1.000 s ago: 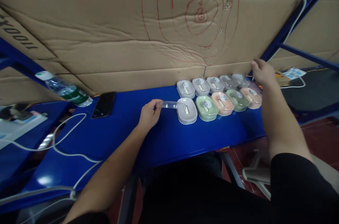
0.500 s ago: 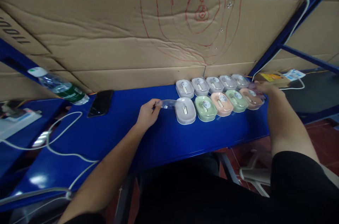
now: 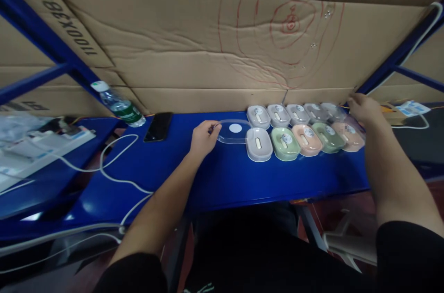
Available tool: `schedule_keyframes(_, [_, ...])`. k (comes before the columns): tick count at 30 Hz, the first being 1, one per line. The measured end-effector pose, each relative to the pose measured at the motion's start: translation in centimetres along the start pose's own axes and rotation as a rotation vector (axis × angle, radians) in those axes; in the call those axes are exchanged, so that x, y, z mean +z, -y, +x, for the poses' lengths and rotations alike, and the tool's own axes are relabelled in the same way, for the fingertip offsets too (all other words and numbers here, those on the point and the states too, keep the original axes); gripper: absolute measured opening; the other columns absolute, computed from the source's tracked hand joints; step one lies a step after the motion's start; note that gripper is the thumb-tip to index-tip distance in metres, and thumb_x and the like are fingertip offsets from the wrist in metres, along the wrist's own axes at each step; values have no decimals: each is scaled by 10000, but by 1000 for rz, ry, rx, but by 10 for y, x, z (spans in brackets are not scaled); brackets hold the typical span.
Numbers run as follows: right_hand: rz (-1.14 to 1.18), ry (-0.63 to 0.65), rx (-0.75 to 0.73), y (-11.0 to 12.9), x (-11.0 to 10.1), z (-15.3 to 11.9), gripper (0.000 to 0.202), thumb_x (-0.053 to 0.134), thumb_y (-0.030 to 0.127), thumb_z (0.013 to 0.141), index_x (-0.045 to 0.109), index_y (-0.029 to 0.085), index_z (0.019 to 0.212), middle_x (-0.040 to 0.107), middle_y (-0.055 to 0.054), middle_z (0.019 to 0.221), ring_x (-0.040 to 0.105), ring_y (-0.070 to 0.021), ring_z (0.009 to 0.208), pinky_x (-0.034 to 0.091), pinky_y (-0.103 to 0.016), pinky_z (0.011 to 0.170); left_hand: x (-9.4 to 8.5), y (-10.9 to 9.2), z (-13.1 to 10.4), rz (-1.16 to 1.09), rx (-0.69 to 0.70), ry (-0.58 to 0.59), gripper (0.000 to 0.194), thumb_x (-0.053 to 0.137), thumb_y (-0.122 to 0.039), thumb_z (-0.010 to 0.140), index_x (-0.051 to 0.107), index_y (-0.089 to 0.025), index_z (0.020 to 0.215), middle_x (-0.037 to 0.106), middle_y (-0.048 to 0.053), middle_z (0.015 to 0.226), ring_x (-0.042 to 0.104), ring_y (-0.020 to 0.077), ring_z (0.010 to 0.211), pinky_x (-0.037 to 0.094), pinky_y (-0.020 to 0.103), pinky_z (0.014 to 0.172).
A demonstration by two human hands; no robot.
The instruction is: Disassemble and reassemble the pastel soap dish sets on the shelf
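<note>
My left hand [image 3: 204, 138] pinches the edge of a clear lid [image 3: 227, 132] bearing a round white sticker. The lid's right end reaches the uncovered light grey container [image 3: 259, 146] at the front row's left. Beside that container, green and pink containers with clear lids [image 3: 285, 144] continue to the right. Behind them stands a row of grey lidded containers [image 3: 258, 116]. My right hand [image 3: 366, 107] is at the rows' right end, its fingers curled around the edge of a transparent purplish lid [image 3: 354, 126], partly hidden and blurred, over the rightmost pink container.
A blue table [image 3: 222, 182] carries the containers. On its left lie a black phone [image 3: 158, 126], a water bottle [image 3: 120, 106], white cables and a power strip [image 3: 45, 154]. Cardboard [image 3: 194, 52] stands behind, and a small box [image 3: 393, 115] at the right.
The view has shifted, so the table items appear further right. The clear lid in my left hand has turned flatter, showing its sticker. My right hand has moved a little with the purplish lid.
</note>
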State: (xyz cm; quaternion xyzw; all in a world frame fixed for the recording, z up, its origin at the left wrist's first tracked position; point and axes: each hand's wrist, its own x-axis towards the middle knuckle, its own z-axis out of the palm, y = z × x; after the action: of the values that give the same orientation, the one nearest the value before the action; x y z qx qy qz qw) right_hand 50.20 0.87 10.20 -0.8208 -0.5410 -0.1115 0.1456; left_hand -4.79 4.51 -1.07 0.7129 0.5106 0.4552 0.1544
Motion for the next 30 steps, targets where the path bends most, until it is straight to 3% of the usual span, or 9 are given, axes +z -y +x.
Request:
schedule_keyframes(2, [165, -65, -88, 41, -13, -11, 515, 460, 383, 1084, 615, 69, 1462, 667, -270, 1400, 641, -255, 1294, 461, -369, 1004, -9, 9, 7, 37, -87, -46, 361, 558, -397, 956, 693, -195, 1222, 713, 38, 858, 670, 185, 772, 535, 309, 776])
schedule_keyframes(4, [340, -96, -298, 89, -24, -32, 474, 486, 345, 1075, 613, 106, 1463, 659, -218, 1441, 634, -228, 1312, 456, -341, 1060, -23, 17, 14, 124, -185, -114, 486, 559, -324, 929, 597, -181, 1392, 699, 33, 824, 690, 214, 810, 532, 333, 804])
schedule_keyframes(7, [525, 5, -642, 160, -29, -75, 462, 555, 377, 1043, 634, 149, 1437, 681, -156, 1433, 632, -254, 1330, 461, -384, 1131, -47, 27, 22, 287, -370, -158, 659, 558, -266, 892, 455, -148, 1532, 739, 97, 913, 721, 308, 971, 526, 421, 889])
schedule_keyframes(10, [548, 180, -967, 219, -16, -120, 498, 567, 463, 1031, 615, 214, 1459, 655, -106, 1478, 603, -290, 1375, 453, -482, 1181, -65, 35, 26, 444, -496, -124, 709, 547, -305, 914, 388, -77, 1566, 745, 241, 1106, 707, 411, 1103, 502, 517, 947])
schedule_keyframes(13, [467, 291, -1101, 257, 10, -152, 553, 607, 536, 997, 603, 266, 1479, 603, -101, 1539, 528, -339, 1456, 372, -601, 1233, -73, 44, 27, 536, -575, -82, 684, 515, -328, 943, 389, -15, 1538, 716, 332, 1172, 699, 452, 1137, 491, 546, 953])
schedule_keyframes(18, [336, 318, -1096, 262, 39, -170, 588, 540, 587, 1018, 565, 271, 1513, 560, -115, 1579, 474, -360, 1498, 277, -692, 1248, -84, 46, 28, 546, -661, -54, 529, 547, -464, 966, 601, -72, 1316, 710, 331, 1203, 686, 461, 1168, 493, 555, 964])
schedule_keyframes(21, [286, 257, -1030, 246, 41, -168, 616, 525, 610, 1014, 559, 259, 1520, 536, -129, 1596, 435, -387, 1519, 266, -711, 1244, -85, 38, 27, 549, -569, -23, 536, 585, -564, 951, 672, -123, 1244, 720, 288, 1217, 673, 465, 1185, 495, 571, 980])
schedule_keyframes(25, [210, 194, -932, 233, 45, -163, 668, 531, 624, 1001, 559, 202, 1519, 525, -168, 1597, 419, -447, 1513, 277, -738, 1222, -69, 32, 24, 519, -383, 111, 549, 618, -586, 943, 703, -171, 1291, 743, 206, 1208, 680, 422, 1182, 516, 537, 996])
schedule_keyframes(30, [311, 341, -1031, 243, 59, -167, 698, 545, 635, 997, 516, 217, 1555, 545, -164, 1580, 490, -397, 1475, 392, -653, 1202, -48, 36, 21, 621, -363, 258, 393, 634, -453, 959, 758, -165, 1196, 758, 206, 1128, 709, 393, 1107, 553, 515, 929])
